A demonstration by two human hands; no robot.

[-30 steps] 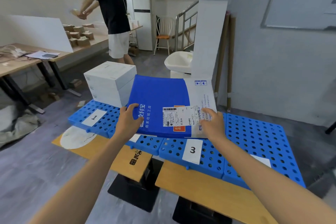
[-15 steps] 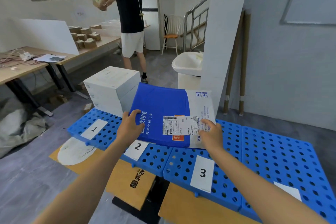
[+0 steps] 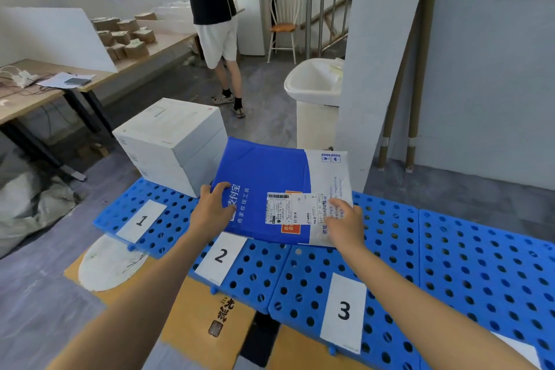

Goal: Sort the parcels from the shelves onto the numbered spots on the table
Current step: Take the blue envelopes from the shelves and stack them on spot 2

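A flat blue and white parcel (image 3: 270,180) with a shipping label lies low over the blue perforated panels (image 3: 450,255), behind the label numbered 2 (image 3: 221,257). My left hand (image 3: 210,213) grips its near left edge and my right hand (image 3: 345,225) grips its near right corner. A stack of white boxes (image 3: 174,141) stands behind the label numbered 1 (image 3: 141,221). The label numbered 3 (image 3: 344,311) lies on the panel to the right, with nothing on it.
A person in a black shirt (image 3: 216,24) stands at the back by a long wooden bench (image 3: 99,75) with several small brown boxes. A white basin (image 3: 315,81) and a white leaning board (image 3: 381,63) stand just behind the table. Grey sacks (image 3: 33,204) lie on the floor at left.
The view has tilted down and closed in on the table. The parcel has come lower toward the panel behind label 2, still in both hands. The person behind shifted right.
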